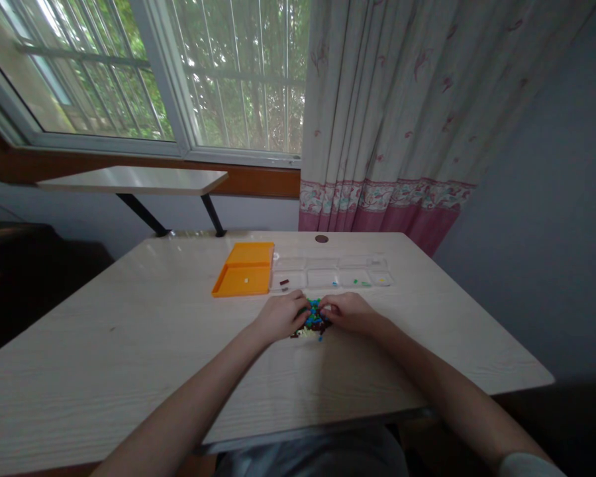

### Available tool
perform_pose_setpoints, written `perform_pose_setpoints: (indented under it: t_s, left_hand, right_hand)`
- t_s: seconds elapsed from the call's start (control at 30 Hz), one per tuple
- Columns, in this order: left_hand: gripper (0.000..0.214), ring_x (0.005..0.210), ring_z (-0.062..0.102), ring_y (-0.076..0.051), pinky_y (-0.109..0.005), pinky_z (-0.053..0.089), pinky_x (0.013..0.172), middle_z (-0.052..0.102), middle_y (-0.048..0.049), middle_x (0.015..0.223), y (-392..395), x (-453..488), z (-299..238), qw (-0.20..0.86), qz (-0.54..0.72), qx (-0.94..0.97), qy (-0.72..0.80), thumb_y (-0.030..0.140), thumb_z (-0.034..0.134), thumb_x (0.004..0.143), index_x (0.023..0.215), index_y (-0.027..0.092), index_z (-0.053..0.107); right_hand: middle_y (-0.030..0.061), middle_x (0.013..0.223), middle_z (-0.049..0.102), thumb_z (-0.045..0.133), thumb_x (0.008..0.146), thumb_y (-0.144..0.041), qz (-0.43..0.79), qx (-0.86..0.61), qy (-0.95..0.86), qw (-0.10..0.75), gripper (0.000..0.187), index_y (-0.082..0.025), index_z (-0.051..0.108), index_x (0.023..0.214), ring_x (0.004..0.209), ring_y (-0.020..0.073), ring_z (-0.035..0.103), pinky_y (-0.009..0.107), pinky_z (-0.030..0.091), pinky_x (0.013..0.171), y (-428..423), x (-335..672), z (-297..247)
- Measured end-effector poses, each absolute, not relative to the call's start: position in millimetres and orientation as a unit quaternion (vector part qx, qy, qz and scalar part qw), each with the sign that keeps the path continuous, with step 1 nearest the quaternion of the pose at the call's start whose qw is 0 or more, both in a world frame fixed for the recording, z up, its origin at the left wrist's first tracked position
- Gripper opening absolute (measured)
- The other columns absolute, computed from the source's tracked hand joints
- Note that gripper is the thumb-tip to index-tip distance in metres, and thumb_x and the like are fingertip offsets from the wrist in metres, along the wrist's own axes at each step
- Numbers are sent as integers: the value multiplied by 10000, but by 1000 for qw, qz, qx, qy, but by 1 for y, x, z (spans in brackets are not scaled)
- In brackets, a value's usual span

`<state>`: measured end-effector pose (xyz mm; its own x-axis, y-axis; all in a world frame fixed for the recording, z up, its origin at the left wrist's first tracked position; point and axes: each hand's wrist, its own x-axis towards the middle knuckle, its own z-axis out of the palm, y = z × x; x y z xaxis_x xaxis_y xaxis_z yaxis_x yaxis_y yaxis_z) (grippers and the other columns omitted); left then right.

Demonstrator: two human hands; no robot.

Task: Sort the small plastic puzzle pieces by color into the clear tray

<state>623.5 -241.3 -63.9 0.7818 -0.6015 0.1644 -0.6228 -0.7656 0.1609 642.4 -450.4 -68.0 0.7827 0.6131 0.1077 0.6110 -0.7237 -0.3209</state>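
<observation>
Toward the far edge of the counter [153, 338] lie a clear tray [318, 280] and orange box [246, 265]. Nearer the front edge, the left hand [281, 315] and right hand [351, 311] curl over small bricks [314, 317], fingers half closed; their grip I can't tell. Light, low pinches should avoid scattering.

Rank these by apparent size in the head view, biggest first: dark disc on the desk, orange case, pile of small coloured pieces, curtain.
1. Curtain
2. Orange case
3. Pile of small coloured pieces, partly hidden by the left hand and right hand
4. Dark disc
</observation>
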Motion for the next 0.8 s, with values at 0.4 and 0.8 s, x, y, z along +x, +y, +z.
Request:
perform_pose_setpoints:
  t_s: [0.4, 0.8]
  left_hand:
    - [215, 853, 555, -160, -249, 422, 732, 561, -31, 905, -245, 626, -66, 142, 33, 940, -308, 293, 446, 793, 937, 216, 586]
    - [194, 855, 543, -154, -235, 419, 749, 564, -30, 881, -242, 630, -69, 175, 38, 931, -317, 299, 469, 778, 888, 197, 593]
  right_hand:
    - [-33, 680, 629, 513, 788, -382, 6, -940, -304, 155, 213, -268, 615, 937, 611, 110, 539, 202, 310, 553, -438, 642, -71]
    - [-10, 777, 662, 471, 815, -300, -31, -917, -368, 151, 219, -254, 608, 981, 686, 116, 577, 202, 358, 631, -437, 639, -75]
